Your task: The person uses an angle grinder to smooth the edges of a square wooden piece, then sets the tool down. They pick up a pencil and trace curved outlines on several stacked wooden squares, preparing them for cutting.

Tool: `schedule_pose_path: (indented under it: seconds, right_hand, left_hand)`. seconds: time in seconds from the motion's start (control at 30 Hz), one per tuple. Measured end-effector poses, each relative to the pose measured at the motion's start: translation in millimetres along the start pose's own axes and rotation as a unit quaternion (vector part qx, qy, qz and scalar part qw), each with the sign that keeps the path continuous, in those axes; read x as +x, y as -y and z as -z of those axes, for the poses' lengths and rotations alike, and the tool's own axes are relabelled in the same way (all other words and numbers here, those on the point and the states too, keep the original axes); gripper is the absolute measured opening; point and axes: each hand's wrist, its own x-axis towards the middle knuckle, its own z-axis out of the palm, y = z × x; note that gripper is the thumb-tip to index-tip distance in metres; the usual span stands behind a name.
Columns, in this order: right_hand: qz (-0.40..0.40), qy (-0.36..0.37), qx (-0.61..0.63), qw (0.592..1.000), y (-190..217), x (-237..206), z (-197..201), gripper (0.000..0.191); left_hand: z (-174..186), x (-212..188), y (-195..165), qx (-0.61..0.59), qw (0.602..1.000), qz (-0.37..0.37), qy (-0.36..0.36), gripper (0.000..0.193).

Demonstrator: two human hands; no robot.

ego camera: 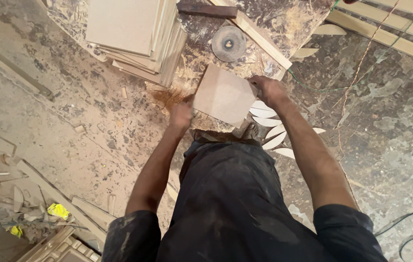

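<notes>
Both hands grip a square board (224,95) at the worktop's (289,19) near edge: left hand (181,115) on its left corner, right hand (267,90) on its right. A disc (229,43) lies just beyond, a board stack (136,36) to the left.

1. Both arms are stretched forward and down, bare from the short dark sleeves.
2. The left hand (181,115) is closed in a loose fist, and its fingers are blurred.
3. The right hand (267,90) is curled shut, knuckles up.
4. The hands are kept apart, the right one placed a bit farther forward.
</notes>
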Motion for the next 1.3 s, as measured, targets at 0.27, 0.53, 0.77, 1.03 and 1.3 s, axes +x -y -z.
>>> schedule_pose_path:
  seconds: [0.27,0.53,0.77,1.03,1.3]
  right_hand:
    - [-0.074,-0.025,0.092,0.993,1,-8,-4,0.042]
    - [-0.099,-0.161,0.265,0.946,-6,-19,-23,0.038]
    - [-0.126,-0.132,0.216,0.959,-4,-15,-18,0.039]
    - [-0.110,-0.136,0.138,0.975,-4,-11,-20,0.034]
    - [-0.141,-0.106,0.171,0.969,-9,-3,-20,0.035]
  left_hand:
    - [9,-7,3,-0.084,0.996,0.007,-0.026,0.037]
    - [12,-5,0,-0.007,0.993,-0.093,-0.074,0.045]
    - [6,-7,2,-0.026,0.975,-0.185,-0.119,0.048]
    - [2,-7,6,0.074,0.973,-0.193,-0.102,0.049]
    - [0,-3,11,0.109,0.973,-0.192,-0.070,0.053]
